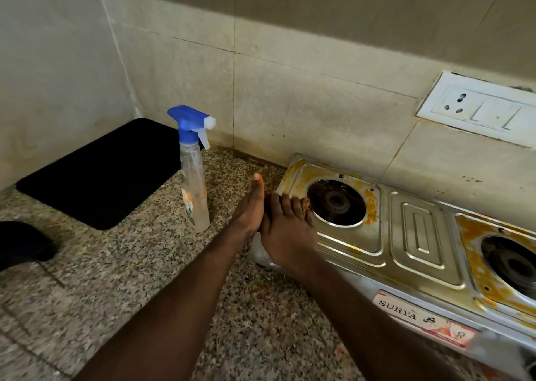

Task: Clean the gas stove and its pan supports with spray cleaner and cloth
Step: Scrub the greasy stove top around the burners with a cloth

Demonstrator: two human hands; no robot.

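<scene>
The steel two-burner gas stove (417, 235) stands on the counter against the wall, with orange-brown stains around both burner wells. No pan supports sit on the burners. My right hand (287, 235) lies on the stove's left end, fingers reaching to the rim of the left burner (336, 202). My left hand (249, 212) is at the stove's left edge with its thumb pointing away from me; its fingers are hidden under the right hand. A clear spray bottle (194, 195) with a blue trigger head stands upright just left of my hands. No cloth is clearly visible.
A black mat (98, 174) lies in the counter's left corner, and a dark object (23, 244) sits at the left edge. The speckled granite counter (150, 279) stretches in front. A white socket plate (478, 110) is on the tiled wall above the stove.
</scene>
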